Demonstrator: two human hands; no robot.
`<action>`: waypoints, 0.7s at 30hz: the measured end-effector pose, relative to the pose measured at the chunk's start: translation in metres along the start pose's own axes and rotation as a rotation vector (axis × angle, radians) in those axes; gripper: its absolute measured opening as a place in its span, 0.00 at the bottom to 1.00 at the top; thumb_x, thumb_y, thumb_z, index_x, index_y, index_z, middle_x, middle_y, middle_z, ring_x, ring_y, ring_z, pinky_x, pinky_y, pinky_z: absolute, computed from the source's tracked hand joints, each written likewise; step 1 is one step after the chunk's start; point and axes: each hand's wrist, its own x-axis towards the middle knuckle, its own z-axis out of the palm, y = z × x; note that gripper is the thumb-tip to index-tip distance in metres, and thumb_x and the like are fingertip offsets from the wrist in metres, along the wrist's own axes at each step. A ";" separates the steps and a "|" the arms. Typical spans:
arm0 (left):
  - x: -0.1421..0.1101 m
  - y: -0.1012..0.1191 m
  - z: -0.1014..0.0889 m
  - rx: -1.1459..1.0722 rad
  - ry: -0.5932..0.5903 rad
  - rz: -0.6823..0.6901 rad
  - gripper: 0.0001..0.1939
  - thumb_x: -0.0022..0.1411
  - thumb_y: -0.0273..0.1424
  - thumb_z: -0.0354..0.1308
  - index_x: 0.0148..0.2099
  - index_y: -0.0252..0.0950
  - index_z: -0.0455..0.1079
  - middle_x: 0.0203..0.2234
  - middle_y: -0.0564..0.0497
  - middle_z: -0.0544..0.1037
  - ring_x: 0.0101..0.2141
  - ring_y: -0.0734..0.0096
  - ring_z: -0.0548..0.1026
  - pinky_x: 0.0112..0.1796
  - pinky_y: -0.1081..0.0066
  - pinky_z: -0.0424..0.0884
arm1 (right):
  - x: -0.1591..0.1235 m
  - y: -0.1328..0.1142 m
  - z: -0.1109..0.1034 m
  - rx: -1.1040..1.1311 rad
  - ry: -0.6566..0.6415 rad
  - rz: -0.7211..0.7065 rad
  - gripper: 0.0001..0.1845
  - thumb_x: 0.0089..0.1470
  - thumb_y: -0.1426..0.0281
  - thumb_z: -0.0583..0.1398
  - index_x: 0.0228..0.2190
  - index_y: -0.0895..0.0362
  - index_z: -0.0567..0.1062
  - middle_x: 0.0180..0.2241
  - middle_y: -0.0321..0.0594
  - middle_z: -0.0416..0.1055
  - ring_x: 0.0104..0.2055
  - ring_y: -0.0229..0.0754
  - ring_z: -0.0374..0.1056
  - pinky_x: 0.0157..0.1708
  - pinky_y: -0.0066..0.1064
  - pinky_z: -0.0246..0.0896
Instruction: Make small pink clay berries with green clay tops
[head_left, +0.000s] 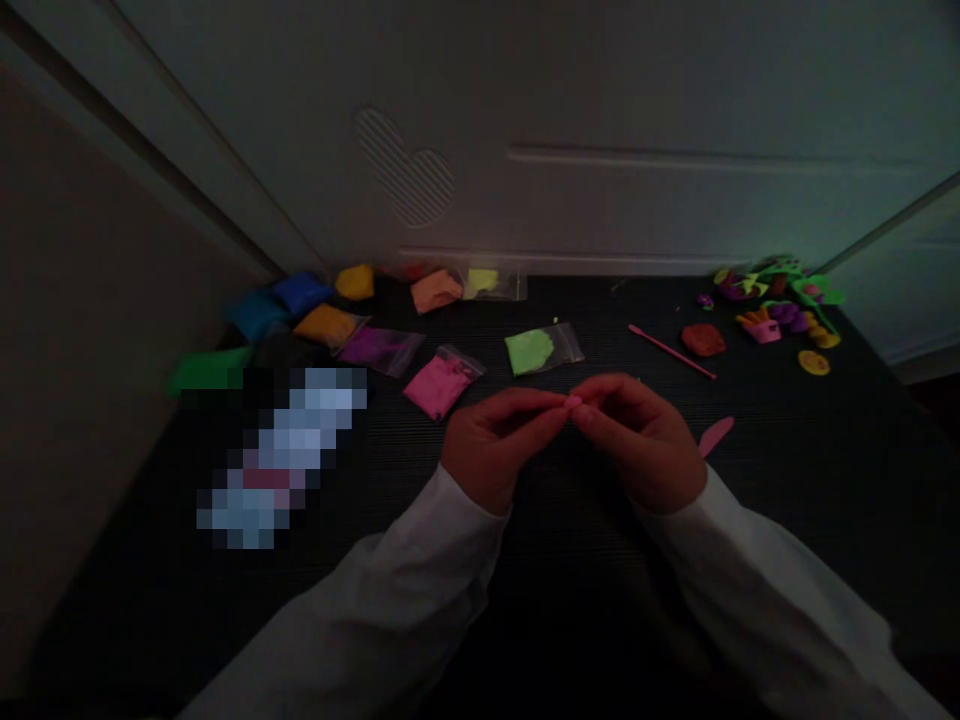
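Note:
A small piece of pink modelling clay is pinched between the fingertips of both hands, above the middle of the dark table. My left hand grips it from the left, thumb and forefinger together. From the right, my right hand holds it in the same kind of pinch. Just beyond my left hand lies a bag of pink clay. A bag of light green clay lies behind the fingertips. Partly hidden by my right hand is a pink flat tool.
Bagged clay in several colours, such as blue and purple, lines the back left. A pink stick tool, a red-brown clay lump and small clay figures lie right. A blurred-out packet lies left. A white panel bounds the back.

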 end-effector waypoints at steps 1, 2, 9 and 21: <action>0.001 -0.001 -0.001 -0.039 -0.015 -0.012 0.05 0.42 0.24 0.61 0.26 0.37 0.74 0.23 0.55 0.77 0.27 0.78 0.72 0.33 0.78 0.67 | 0.000 0.001 0.000 0.002 -0.001 -0.001 0.06 0.42 0.69 0.62 0.27 0.51 0.72 0.20 0.29 0.60 0.22 0.28 0.54 0.21 0.23 0.47; 0.002 -0.003 -0.002 -0.095 -0.035 -0.027 0.05 0.43 0.24 0.61 0.26 0.38 0.74 0.24 0.55 0.77 0.28 0.79 0.72 0.33 0.79 0.67 | 0.000 0.001 -0.001 0.009 0.000 0.000 0.06 0.42 0.69 0.61 0.28 0.51 0.72 0.20 0.29 0.61 0.23 0.28 0.54 0.22 0.23 0.48; 0.010 -0.005 -0.006 -0.505 -0.092 -0.339 0.06 0.41 0.26 0.62 0.27 0.34 0.73 0.19 0.55 0.74 0.22 0.83 0.70 0.26 0.82 0.67 | 0.006 -0.008 -0.012 0.148 0.170 -0.027 0.06 0.43 0.69 0.59 0.28 0.53 0.72 0.18 0.30 0.60 0.22 0.30 0.55 0.26 0.27 0.54; 0.009 -0.010 -0.007 -0.569 -0.160 -0.437 0.04 0.47 0.27 0.58 0.29 0.33 0.72 0.21 0.55 0.72 0.22 0.85 0.68 0.25 0.81 0.66 | 0.014 -0.029 -0.044 0.300 0.356 -0.098 0.02 0.44 0.71 0.57 0.24 0.53 0.70 0.17 0.30 0.53 0.19 0.30 0.51 0.21 0.27 0.53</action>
